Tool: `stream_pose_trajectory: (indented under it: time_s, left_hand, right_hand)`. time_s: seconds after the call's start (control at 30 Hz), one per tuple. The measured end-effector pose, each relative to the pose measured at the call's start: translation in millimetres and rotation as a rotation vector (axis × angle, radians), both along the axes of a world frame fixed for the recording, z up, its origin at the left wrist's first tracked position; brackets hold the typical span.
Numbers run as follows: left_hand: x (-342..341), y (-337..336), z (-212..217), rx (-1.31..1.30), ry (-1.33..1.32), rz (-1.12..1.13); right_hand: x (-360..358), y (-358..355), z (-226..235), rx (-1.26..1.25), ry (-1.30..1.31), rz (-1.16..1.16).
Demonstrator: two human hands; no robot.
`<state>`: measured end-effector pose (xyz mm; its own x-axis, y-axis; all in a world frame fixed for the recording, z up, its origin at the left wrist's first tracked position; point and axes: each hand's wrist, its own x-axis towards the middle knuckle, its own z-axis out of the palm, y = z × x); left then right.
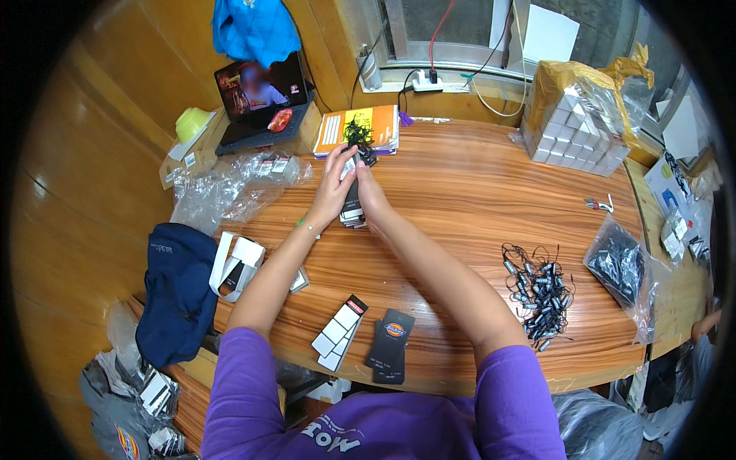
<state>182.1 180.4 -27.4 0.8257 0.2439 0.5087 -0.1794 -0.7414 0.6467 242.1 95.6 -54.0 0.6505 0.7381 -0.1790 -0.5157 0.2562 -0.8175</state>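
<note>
At the far middle of the wooden table, my left hand (330, 189) and my right hand (372, 194) press in from both sides. Between them is a stack of black-and-white hang tags (352, 208), partly hidden by my fingers. A bunch of black strings (358, 134) sticks out past the far end of the stack, over orange and yellow books (328, 132). Closer to me lie white-panelled tags (336, 335) and, beside them, dark tags with an orange oval emblem (392, 349). On the right is a tangled pile of black tag strings (541, 297).
A laptop (264, 96) with a red item on it stands far left, beside clear plastic wrapping (230, 188). A navy bag (178, 291) lies at the left edge. Small white boxes (576, 136) are stacked far right, with snips (600, 205) and a bag of black items (617, 264) nearer.
</note>
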Motion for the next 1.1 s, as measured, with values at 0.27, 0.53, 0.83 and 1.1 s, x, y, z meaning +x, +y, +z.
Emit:
stream_pose_trajectory:
  time_s: [0.27,0.53,0.83,1.1]
  left_hand:
    - [3.3,-10.5,7.0,-0.119,-0.069,0.011]
    - [-7.6,-12.1,-4.8,-0.508,0.006,0.037]
    - [-10.4,-31.3,1.4,-0.825,0.025,0.095]
    - [-14.5,-26.4,-4.7,-1.012,0.049,0.032]
  right_hand:
    - [10.1,-2.0,3.2,-0.053,-0.057,-0.037]
    - [-0.1,-11.5,22.4,-0.083,0.009,0.006]
    - [2.5,-12.6,20.1,-0.057,0.034,-0.016]
    - [-0.6,-13.9,26.8,-0.043,0.098,0.061]
